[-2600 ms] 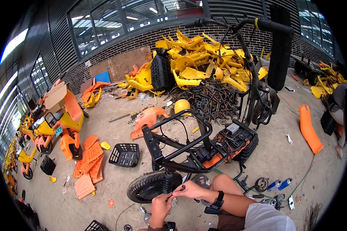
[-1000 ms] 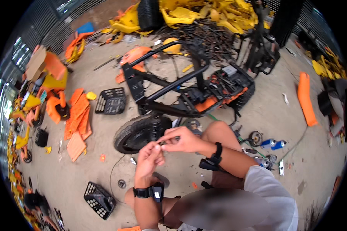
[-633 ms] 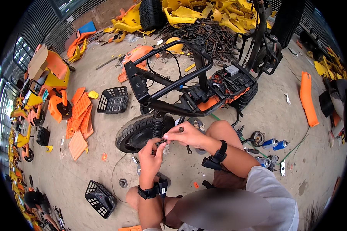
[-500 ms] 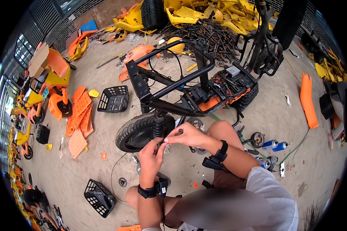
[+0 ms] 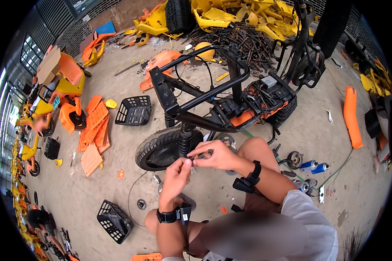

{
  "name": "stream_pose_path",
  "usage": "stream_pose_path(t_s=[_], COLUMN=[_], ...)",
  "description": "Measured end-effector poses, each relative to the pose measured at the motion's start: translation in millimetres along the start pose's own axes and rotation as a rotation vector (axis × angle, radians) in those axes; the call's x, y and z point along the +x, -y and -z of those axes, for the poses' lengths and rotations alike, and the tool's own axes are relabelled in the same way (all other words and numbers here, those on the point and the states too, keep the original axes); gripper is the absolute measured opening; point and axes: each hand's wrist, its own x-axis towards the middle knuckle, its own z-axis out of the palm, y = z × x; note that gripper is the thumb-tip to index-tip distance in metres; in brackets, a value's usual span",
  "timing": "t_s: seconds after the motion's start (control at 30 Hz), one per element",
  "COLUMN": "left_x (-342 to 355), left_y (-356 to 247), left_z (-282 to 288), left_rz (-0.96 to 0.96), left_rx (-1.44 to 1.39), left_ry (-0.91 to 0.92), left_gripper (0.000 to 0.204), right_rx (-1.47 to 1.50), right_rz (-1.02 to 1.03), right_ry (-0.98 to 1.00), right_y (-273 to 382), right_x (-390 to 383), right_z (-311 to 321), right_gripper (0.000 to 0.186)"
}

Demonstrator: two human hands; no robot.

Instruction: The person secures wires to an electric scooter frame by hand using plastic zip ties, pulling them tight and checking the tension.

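My left hand and my right hand meet in front of me, fingertips pinched together on a small dark metal part too small to tell its kind. They hover just in front of the rear wheel and black spring shock of a stripped black scooter frame. Both wrists wear black bands. My bare knee is right of my right hand.
Black plastic baskets lie on the concrete floor, with orange panels to the left. Small blue cans and loose parts lie at right. A long orange panel lies far right. Yellow scrap and rusty metal are piled behind the frame.
The hands first worked low at the wheel, then rose together holding the small part. In the last half second they have barely shifted.
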Motion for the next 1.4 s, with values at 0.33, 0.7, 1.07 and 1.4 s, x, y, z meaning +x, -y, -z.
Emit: stream_pose_path(t_s=[0.33, 0.7, 1.07, 1.4], left_x=[-3.7, -5.3, -4.0, -6.0], left_y=[2.9, -1.5, -0.9, 4.6], left_z=[7.3, -1.1, 4.1, 17.0], left_rz=[-0.084, -0.157, -0.153, -0.101], left_rx=[-0.001, 0.124, 0.038, -0.19], left_ry=[0.053, -0.073, -0.091, 0.124], left_gripper=[0.026, 0.02, 0.024, 0.022], right_rx=[-0.101, -0.087, -0.031, 0.276], right_rz=[0.135, 0.089, 0.065, -0.032], right_ry=[0.007, -0.028, -0.02, 0.055], right_y=[5.2, 12.0, 12.9, 13.3], right_x=[-2.7, -4.3, -3.3, -0.9], right_z=[0.6, 0.8, -0.6, 2.3], right_gripper=[0.03, 0.023, 0.02, 0.018])
